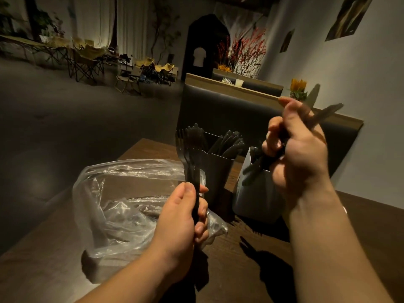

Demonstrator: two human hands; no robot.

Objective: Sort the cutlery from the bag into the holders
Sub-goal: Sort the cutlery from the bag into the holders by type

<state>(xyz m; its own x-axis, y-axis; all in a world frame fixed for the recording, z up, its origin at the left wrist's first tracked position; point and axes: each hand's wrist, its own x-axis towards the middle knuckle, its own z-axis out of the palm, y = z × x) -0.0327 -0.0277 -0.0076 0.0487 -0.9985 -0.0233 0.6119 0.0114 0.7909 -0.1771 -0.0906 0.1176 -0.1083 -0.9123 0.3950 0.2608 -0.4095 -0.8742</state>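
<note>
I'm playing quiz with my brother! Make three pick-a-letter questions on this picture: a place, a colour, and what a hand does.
1. Where does the crumpled clear plastic bag lie? A) in a drawer B) on the dark wooden table, left of the dark square holder C) on the floor
2. What colour are the plastic forks? A) white B) red C) black
3. What is the left hand doing? A) gripping the forks B) lying flat C) pointing
Answers: B, it rests on the tabletop; C, they look black; A, its fingers curl round the handles.
</note>
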